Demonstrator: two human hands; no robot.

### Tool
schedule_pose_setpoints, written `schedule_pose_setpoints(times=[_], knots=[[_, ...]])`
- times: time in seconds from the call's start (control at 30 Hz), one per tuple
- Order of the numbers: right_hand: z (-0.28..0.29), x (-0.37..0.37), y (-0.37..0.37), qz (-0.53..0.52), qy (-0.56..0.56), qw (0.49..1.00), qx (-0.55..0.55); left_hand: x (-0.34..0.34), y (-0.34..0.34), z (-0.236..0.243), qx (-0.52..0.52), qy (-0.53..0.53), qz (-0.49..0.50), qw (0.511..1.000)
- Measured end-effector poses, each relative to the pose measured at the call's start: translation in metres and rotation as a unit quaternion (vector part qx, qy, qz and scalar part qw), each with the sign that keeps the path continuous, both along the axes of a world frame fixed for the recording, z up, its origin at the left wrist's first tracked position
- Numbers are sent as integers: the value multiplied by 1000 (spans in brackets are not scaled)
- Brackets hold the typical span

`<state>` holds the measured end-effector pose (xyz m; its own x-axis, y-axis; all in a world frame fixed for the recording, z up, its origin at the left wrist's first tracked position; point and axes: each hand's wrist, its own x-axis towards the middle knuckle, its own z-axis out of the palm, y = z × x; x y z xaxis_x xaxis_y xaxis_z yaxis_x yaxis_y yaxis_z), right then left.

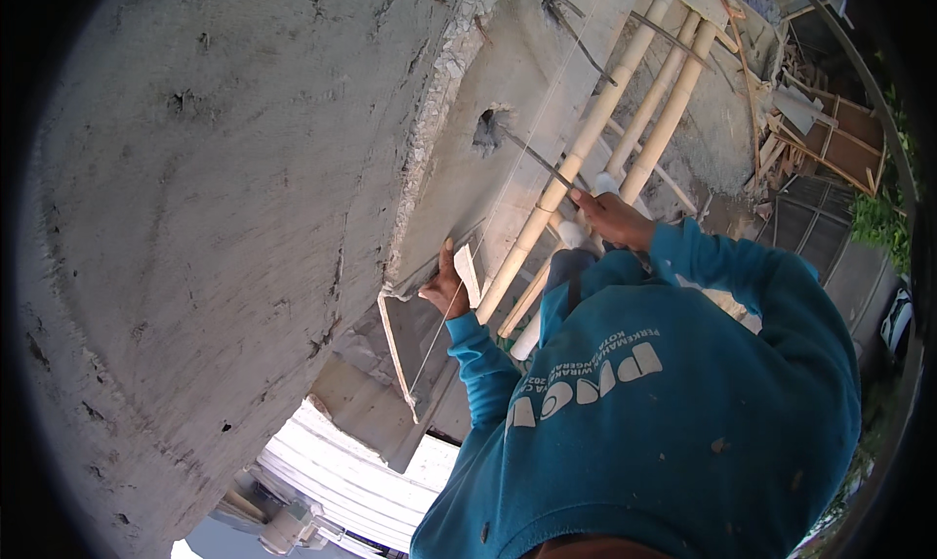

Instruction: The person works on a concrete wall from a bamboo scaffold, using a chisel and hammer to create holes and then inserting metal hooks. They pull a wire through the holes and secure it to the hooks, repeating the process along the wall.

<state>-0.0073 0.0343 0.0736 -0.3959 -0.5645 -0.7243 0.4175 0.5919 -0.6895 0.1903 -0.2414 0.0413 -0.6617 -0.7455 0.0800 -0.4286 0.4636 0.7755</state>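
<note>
My right hand (617,220) is closed round the end of a thin dark steel bar (537,157). The bar slants out of a rough hole (490,129) in the side of a grey concrete wall (459,183). Lower and to the left, my left hand (446,286) rests at the lower corner of that concrete, its thumb stretched upward and the fingers spread from it. A thin string (429,349) passes close by this hand and runs up along the concrete face. Both arms are in blue sleeves.
Several bamboo poles (586,139) run along the wall, with my feet among them. Other bent bars (583,46) jut from the concrete. A thin wooden strip (395,354) hangs at its corner. White corrugated roofing (342,471) lies below; wood scraps (830,139) are at the right.
</note>
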Motion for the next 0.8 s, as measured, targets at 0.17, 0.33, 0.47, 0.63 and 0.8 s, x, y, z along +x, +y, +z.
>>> schedule_pose_setpoints(times=[0.17, 0.33, 0.47, 0.63, 0.8], knots=[[8, 1, 3, -2, -11, 1000, -6, -31, 16, 29, 106, 105, 99, 984], [110, -33, -3, -43, -268, 962, -35, -23, 21, 27, 88, 66, 98, 989], [92, -51, 25, 44, -124, 990, -45, -28, 15, 24, 138, 103, 87, 981], [-52, 1, 30, -73, 235, 959, -138, -44, 28, 53, 96, 95, 58, 989], [-147, -4, -7, -157, 274, 933, -171, -29, 22, 50, 48, 21, 20, 998]])
